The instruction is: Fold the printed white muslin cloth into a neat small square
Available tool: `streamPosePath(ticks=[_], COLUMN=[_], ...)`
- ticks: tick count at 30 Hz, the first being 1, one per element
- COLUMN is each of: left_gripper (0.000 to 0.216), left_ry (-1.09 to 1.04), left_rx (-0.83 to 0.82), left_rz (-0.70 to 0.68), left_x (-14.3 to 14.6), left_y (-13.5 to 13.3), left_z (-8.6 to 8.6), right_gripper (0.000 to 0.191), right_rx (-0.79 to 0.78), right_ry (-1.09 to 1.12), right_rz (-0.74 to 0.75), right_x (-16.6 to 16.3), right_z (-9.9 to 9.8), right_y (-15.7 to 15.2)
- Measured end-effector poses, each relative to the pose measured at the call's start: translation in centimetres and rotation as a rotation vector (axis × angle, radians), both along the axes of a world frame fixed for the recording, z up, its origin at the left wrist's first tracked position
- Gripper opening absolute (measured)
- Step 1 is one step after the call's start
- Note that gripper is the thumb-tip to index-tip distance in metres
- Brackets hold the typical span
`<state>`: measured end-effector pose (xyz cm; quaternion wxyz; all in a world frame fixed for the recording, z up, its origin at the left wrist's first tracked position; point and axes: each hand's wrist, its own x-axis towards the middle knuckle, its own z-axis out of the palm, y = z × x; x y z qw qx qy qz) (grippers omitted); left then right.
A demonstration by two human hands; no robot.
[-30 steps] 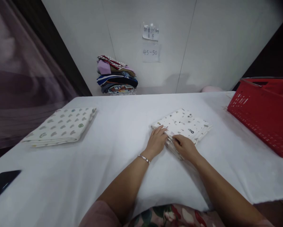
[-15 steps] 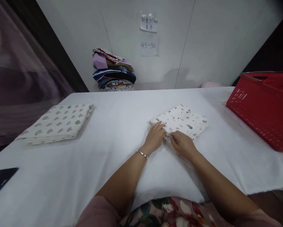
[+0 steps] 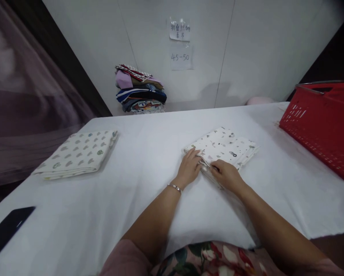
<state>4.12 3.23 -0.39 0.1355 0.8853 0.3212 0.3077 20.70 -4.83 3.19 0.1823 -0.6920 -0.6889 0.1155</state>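
Observation:
A folded white cloth [image 3: 218, 143] with a small grey and green print lies turned at an angle on the table, right of centre. My left hand [image 3: 189, 165] is at its near left corner, fingers over the top and closed on the edge, the thumb partly hidden. Beside it my right hand [image 3: 228, 175] pinches the cloth's near edge, where the layers look loose and bunched between the two hands. A second folded cloth [image 3: 80, 151], white with grey mushroom-like shapes, lies on the left, apart from both hands.
A white cover [image 3: 149, 153] drapes the table. At the right stands a red basket [image 3: 327, 126] with a metal handle. A stack of folded fabrics [image 3: 140, 90] stands at the back against the wall. A dark phone-like slab [image 3: 9, 228] lies at the front left.
The view has shifted slightly, so the things on the table sit a little further right. Both hands stay at the cloth's near edge, and its fold looks almost the same.

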Motion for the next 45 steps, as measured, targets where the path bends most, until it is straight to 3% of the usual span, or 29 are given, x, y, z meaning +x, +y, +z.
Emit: streamPosePath(ticks=[4,12,31,45], left_gripper=[0.022,0.020,0.017,0.015], left_ry=[0.000,0.009,-0.022,-0.028], left_rx=[0.000,0.006,-0.001,-0.034], left_rz=[0.046,0.113,0.164,0.225], left_x=[0.08,-0.04,0.30,0.14], left_y=[0.10,0.25,0.59,0.93], left_z=[-0.24,-0.21,-0.21,0.07], right_gripper=[0.021,0.051,0.052,0.046], right_rx=[0.002,0.019,0.123,0.070], right_ry=[-0.001,-0.165,0.008,-0.016], right_rz=[0.013,0.051,0.030,0.000], right_x=[0.01,-0.34,0.12,-0.28], right_z=[-0.03,-0.12,-0.82,-0.78], right_y=[0.00,-0.36,-0.32,-0.19])
